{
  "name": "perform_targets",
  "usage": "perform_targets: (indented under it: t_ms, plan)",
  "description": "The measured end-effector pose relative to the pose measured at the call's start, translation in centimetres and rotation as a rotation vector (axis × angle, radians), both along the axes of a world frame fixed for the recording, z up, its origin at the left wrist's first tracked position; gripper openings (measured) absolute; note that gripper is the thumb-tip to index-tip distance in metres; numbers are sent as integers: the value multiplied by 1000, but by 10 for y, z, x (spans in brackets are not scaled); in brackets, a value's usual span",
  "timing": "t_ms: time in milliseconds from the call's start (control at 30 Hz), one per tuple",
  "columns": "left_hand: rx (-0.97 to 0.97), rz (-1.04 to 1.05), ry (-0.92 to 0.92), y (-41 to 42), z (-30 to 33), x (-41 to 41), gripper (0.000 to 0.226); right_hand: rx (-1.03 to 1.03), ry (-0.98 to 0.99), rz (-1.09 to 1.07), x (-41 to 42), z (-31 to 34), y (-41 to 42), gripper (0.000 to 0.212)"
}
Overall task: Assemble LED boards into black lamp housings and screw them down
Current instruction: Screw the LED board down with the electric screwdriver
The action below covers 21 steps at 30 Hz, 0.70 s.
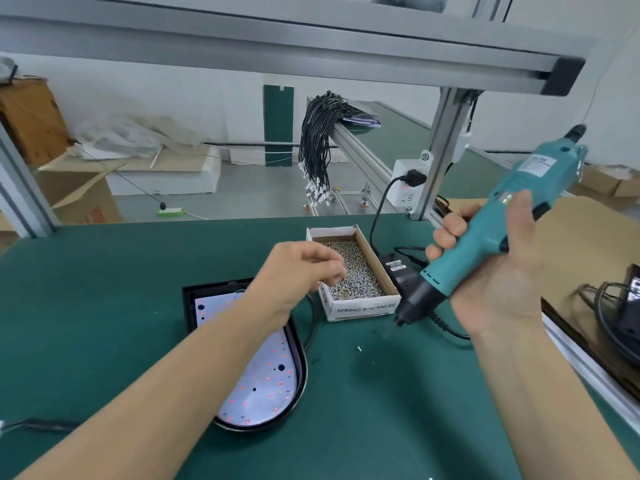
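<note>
A black lamp housing [297,344] lies on the green mat with a white LED board [259,382] seated in it; my left forearm crosses over it. My left hand [298,271] hovers over a small cardboard box of screws [360,271], its fingers curled together above the pile; whether it pinches a screw is hidden. My right hand [495,271] grips a teal electric screwdriver [485,233], held tilted above the mat with its bit [391,327] pointing down-left, just right of the box.
A black power adapter [398,271] and its cable lie behind the box. Brown cardboard [585,237] and more cables sit at the right. A bundle of black wires [318,143] hangs from an aluminium rail. An overhead frame bar [277,39] spans the bench.
</note>
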<state>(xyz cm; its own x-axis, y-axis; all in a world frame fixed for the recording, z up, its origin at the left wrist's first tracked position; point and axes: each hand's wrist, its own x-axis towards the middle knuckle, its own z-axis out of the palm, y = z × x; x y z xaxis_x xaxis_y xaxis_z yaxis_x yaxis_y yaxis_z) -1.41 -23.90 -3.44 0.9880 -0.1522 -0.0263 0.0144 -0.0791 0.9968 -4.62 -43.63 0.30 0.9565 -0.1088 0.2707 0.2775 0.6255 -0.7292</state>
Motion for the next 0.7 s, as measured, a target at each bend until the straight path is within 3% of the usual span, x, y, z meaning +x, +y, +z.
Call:
perform_targets:
  t_ms: [100,200,300,400,700]
  plan:
    - [-308,-11,167,29,5,-27,10,65,-27,28,-1,7,20,30]
    - [-556,49,304,51,3,-46,13,86,-61,72,-1,15,46,27]
    - [-673,76,339,65,-1,-56,15,95,-113,120,-1,20,70,34]
    - [-679,92,328,75,-4,-63,16,142,-135,142,-2,23,88,44]
    - [-594,103,226,85,-5,-74,15,185,-153,111,-1,26,106,45]
